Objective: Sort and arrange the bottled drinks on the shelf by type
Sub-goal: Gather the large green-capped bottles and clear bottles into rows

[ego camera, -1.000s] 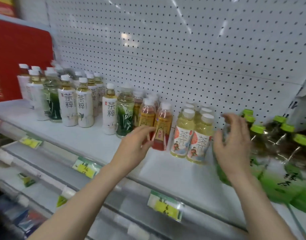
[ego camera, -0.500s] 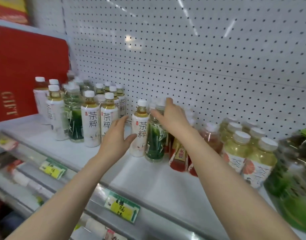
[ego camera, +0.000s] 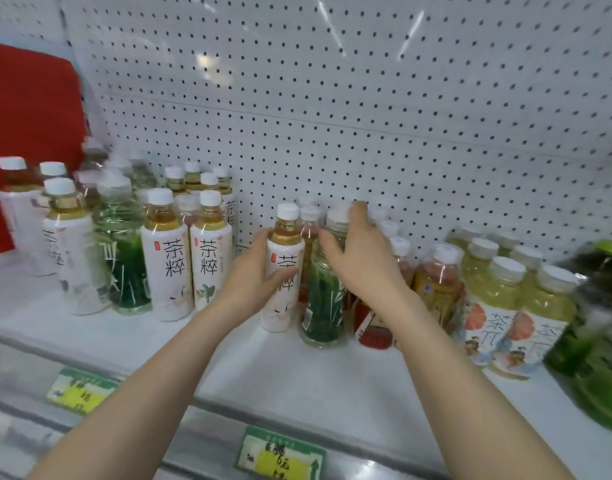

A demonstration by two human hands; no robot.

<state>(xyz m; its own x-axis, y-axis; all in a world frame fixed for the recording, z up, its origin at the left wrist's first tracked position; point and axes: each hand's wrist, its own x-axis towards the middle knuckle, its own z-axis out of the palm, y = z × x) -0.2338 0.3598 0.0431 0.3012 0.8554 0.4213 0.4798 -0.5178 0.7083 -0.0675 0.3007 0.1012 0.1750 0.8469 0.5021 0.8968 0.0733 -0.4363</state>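
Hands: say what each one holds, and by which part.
Left hand grips the white-label bottle around its body. Right hand grips the green bottle at its shoulder, just below the cap.

Green-capped bottles (ego camera: 599, 327) at right: blurred, cut by the edge. We can't read the price tag (ego camera: 282, 457). Red panel (ego camera: 27, 133) cropped at left.

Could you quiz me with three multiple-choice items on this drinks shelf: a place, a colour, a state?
1. Where is the green-label bottle relative to the white-label bottle?
A. right of it
B. left of it
C. on top of it
2. What colour is the white-label bottle's cap?
A. red
B. white
C. black
3. What is the left hand doing?
A. resting flat on the shelf
B. gripping the white-label bottle
C. pointing at the pegboard

Answers: 1 A, it stands directly beside, under the right hand. 2 B, plainly white. 3 B, fingers wrap its label.
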